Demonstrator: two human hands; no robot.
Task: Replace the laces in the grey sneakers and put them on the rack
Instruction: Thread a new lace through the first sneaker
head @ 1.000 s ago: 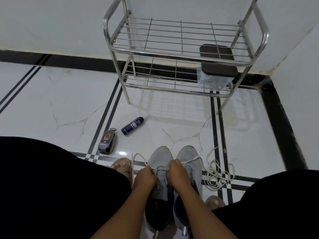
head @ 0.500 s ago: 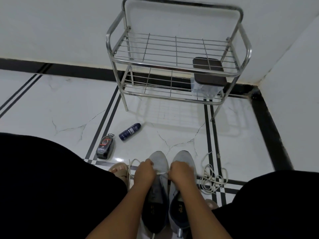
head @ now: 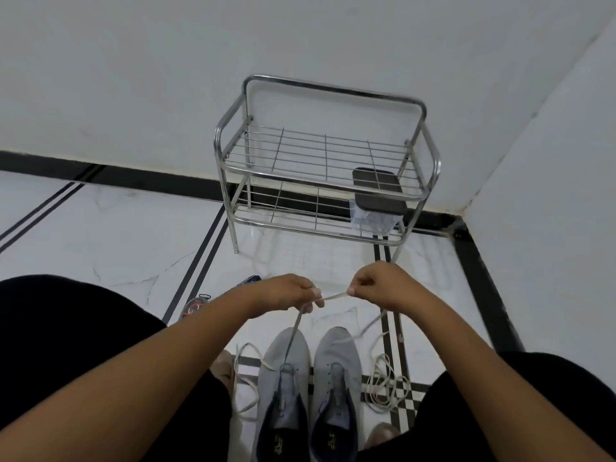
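White lace [head: 335,297] is pinched tight between the left hand [head: 293,293] and right hand [head: 376,284], running down to the left grey sneaker [head: 283,371] at 6 o'clock. Pull too hard and it could slip from the holes, or tip the shoe. The rack [head: 320,181] waits at 12 o'clock.

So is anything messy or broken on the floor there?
Yes, a bit. Loose white laces lie in a tangle on the floor right of the grey sneakers, and another lace trails on their left. Thin crack-like lines run across the white floor tiles; they may be marble veining.
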